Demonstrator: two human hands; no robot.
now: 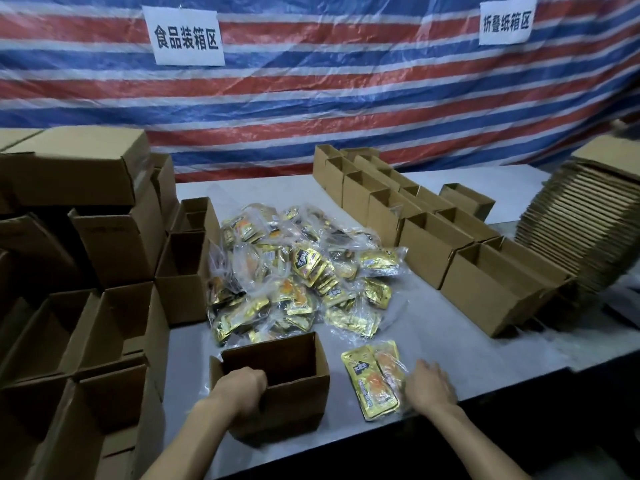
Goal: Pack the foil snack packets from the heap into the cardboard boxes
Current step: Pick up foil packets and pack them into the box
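Note:
A heap of gold foil snack packets (pixel 294 271), many in clear plastic bags, lies in the middle of the grey table (pixel 450 348). In front of it stands an open cardboard box (pixel 294 393). My left hand (pixel 242 388) grips the box's near wall, fingers curled over the rim into the box. To the right of the box a small bundle of gold packets (pixel 375 379) lies flat on the table. My right hand (pixel 431 382) rests at the bundle's right edge with fingers spread, touching it.
Open cardboard boxes are stacked at the left (pixel 104 306). A row of open boxes (pixel 433 237) runs back along the right of the heap. A tall pile of flattened cartons (pixel 588 220) leans at far right. A striped tarpaulin (pixel 346 98) hangs behind.

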